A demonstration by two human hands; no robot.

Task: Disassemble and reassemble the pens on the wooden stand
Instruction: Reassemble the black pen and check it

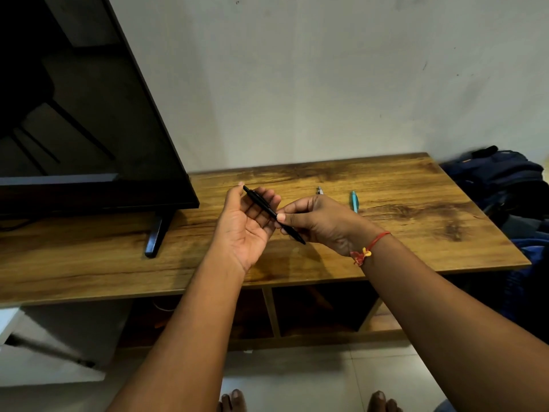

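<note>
A black pen (264,205) slants above the wooden stand (401,227), held by both hands. My left hand (248,227) cradles its upper end, palm up, thumb at the pen's top. My right hand (319,223) pinches the lower half between thumb and fingers, and the tip pokes out below them. A teal pen (354,201) lies on the stand just right of my right hand. The end of a silver-tipped pen (319,190) shows behind my right hand's knuckles; the rest of it is hidden.
A black television (89,114) stands on the left part of the stand, its foot (157,236) near the front. Dark blue bags (502,179) are piled off the right end. A wall rises behind. Open shelves (320,310) sit under the top.
</note>
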